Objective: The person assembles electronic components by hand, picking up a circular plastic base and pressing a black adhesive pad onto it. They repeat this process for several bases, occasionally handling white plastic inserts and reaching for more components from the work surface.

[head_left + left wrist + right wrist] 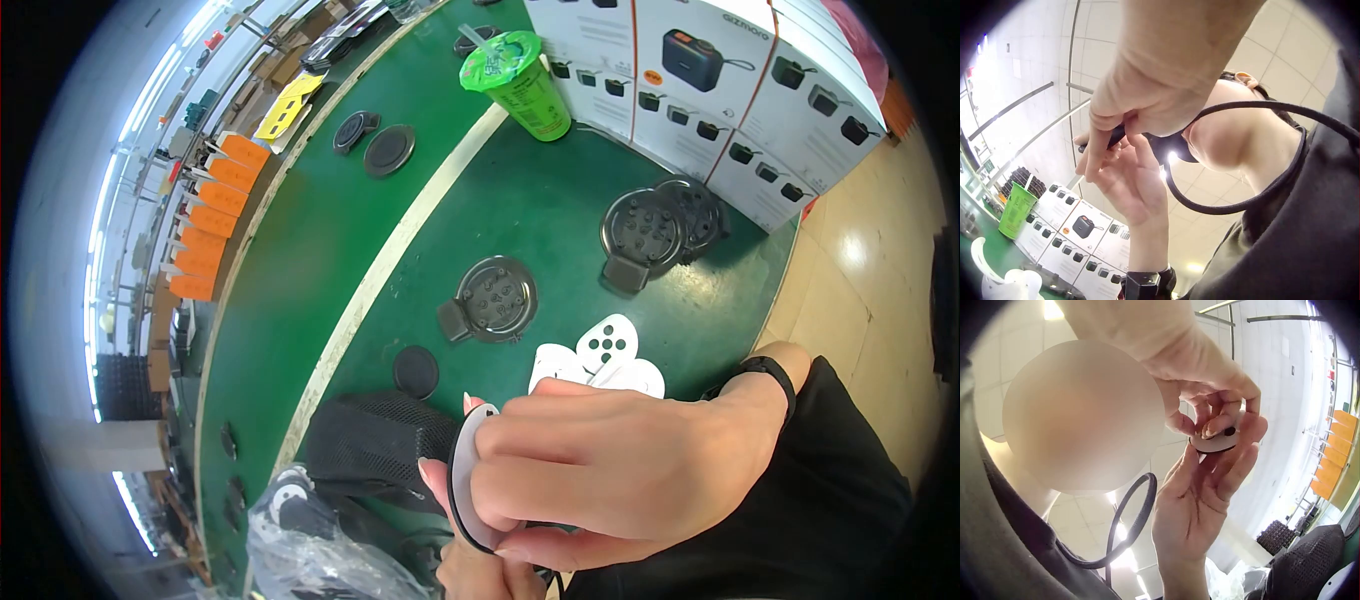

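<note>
The table (290, 250) is green, with a pale stripe (375, 270) running along it. Just past the right hand (620, 465) lie flat white pieces (607, 343), one with round holes. Farther out sit a round black thing with a tab (496, 300) and, to its right, a pile of round black things (650, 232). Beyond those stand big white boxes (690, 85) and a green cup (528, 95). Left of the hand are a flat black disc (415, 372), a black net bag (375, 437) and a clear plastic bag (320, 555). Two dark round things (389, 151) lie far away, past the stripe.
</note>
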Demonstrator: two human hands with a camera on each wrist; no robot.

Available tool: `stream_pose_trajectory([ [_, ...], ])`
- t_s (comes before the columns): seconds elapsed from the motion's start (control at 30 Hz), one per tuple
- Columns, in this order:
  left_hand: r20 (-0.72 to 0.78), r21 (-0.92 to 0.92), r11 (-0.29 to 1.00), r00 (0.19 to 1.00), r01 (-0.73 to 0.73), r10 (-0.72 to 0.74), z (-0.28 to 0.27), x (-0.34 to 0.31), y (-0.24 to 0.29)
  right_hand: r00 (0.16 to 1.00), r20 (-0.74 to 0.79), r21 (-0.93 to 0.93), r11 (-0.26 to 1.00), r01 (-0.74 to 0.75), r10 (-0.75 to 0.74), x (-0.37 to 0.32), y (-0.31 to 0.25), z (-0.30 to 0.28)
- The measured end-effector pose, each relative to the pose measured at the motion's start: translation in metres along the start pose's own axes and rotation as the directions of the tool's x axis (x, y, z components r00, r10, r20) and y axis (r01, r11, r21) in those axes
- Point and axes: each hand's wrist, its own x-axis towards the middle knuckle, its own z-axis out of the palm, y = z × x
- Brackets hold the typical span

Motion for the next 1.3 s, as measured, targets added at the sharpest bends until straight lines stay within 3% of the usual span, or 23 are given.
stream_pose_trajectory([
  [0.13, -0.001, 0.004, 1.0, 1.0, -0.006, 0.006, 0.0, 0.0, -0.001, 0.998, -0.064, -0.038, 0.999, 0.002, -0.004, 0.0, -0.001, 0.006],
  [0.33, 0.002, 0.01, 1.0, 1.0, -0.014, 0.014, 0.001, 0.0, -0.002, 0.999, -0.011, -0.222, 0.974, -0.044, 0.043, 0.0, -0.003, 0.008],
  [0.53, -0.003, 0.012, 1.0, 1.0, -0.022, 0.022, 0.002, -0.002, -0.005, 0.997, -0.075, -0.128, 0.992, 0.008, -0.017, 0.0, 0.002, 0.006],
  [0.83, -0.013, 0.027, 1.0, 1.0, -0.015, 0.015, 0.002, -0.002, -0.005, 0.995, -0.094, -0.235, 0.971, -0.043, 0.021, 0.0, -0.002, 0.007],
  [1.03, -0.009, 0.076, 0.997, 1.0, 0.029, -0.029, 0.0, -0.005, -0.007, 0.976, -0.208, -0.067, 0.997, 0.042, -0.055, -0.002, 0.009, 0.007],
  [1.1, 0.026, 0.086, 0.996, 1.0, -0.001, -0.001, -0.012, -0.004, -0.014, 0.991, -0.103, 0.008, 0.996, -0.086, 0.086, -0.003, 0.012, -0.002],
  [1.13, 0.068, 0.251, 0.968, 0.998, -0.027, 0.01, -0.014, 0.013, -0.001, 0.987, -0.044, 0.04, 0.988, -0.152, 0.154, -0.005, 0.014, -0.007],
  [1.17, 0.182, 0.244, 0.968, 0.978, 0.057, -0.103, -0.023, 0.016, 0.003, 0.983, -0.045, 0.103, 0.98, -0.171, 0.176, -0.007, 0.018, -0.011],
  [1.23, 0.071, 0.01, 0.969, 0.966, 0.247, -0.247, -0.027, 0.017, -0.016, 0.975, -0.035, 0.228, 0.951, -0.207, 0.22, -0.012, 0.026, -0.019],
  [1.27, 0.076, -0.146, 0.962, 0.973, 0.229, -0.22, -0.029, 0.022, -0.024, 0.961, 0.01, 0.285, 0.921, -0.266, 0.275, -0.014, 0.024, -0.031],
  [1.3, 0.148, -0.368, 0.878, 0.952, 0.305, -0.269, -0.032, 0.029, -0.022, 0.956, 0.043, 0.234, 0.927, -0.293, 0.291, -0.019, 0.023, -0.042],
])
